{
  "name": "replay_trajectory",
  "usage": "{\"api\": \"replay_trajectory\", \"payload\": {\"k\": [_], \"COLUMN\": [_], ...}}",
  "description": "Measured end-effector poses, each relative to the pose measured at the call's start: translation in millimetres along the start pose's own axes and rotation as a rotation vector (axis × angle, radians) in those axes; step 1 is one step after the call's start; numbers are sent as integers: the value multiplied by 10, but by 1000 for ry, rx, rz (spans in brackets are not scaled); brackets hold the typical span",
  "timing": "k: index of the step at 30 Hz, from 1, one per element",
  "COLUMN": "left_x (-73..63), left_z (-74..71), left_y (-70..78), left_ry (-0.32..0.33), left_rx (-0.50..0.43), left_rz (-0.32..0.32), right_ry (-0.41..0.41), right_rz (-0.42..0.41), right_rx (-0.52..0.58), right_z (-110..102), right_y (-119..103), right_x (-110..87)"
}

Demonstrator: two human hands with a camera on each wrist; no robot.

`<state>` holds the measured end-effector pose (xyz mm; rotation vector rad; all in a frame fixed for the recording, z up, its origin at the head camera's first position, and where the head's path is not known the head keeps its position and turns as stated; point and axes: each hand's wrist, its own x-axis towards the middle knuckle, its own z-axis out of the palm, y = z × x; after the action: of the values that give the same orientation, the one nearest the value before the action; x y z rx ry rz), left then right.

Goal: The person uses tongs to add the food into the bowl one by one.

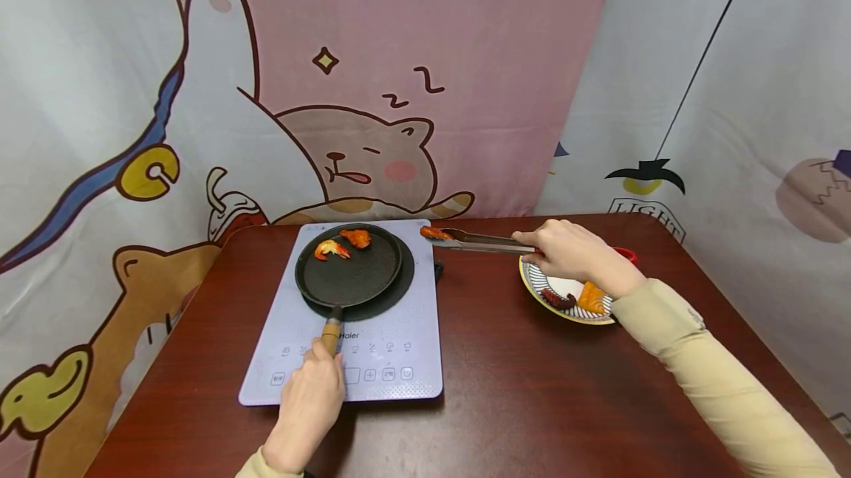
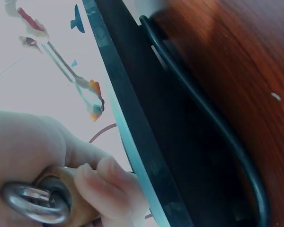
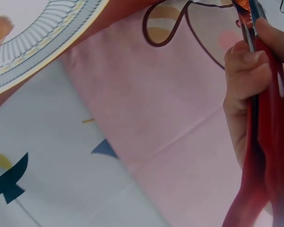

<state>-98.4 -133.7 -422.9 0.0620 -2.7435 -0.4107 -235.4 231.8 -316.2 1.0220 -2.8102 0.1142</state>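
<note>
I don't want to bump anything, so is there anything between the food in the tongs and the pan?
Nothing visible blocks it. In the head view, only bare cooktop shows between the food piece in the tongs and the pan; its low rim would likely be the only thing to clear.

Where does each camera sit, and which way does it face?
Head: on the head, facing forward and down at the pan, plate and tongs; left hand, right hand and sleeves show.
Left wrist: worn there, facing the pan handle; left hand near, right hand farther away.
Right wrist: worn there, facing the tongs; right hand shows.
Head and right wrist both show the plate.
</note>
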Motion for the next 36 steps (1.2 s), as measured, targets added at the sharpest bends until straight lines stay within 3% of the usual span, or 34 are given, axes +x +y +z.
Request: {"api": "replay_trajectory", "payload": {"k": [6,23,36], "left_x": [0,-6,-1], "left_z": [2,2,6], "left_y": [-1,-3,-3], "left_ry": [-3,8,-1], "left_rx": [-3,-3,-8], "left_rz": [-7,-5,-14], "right_ry": [55,149,198], "right_rz": [-58,-107,-154], "right_rx": [-14,-67,-328], "right_z": [83,364,521], "right_y": [-119,-433,-589], "right_x": [174,566,716]}}
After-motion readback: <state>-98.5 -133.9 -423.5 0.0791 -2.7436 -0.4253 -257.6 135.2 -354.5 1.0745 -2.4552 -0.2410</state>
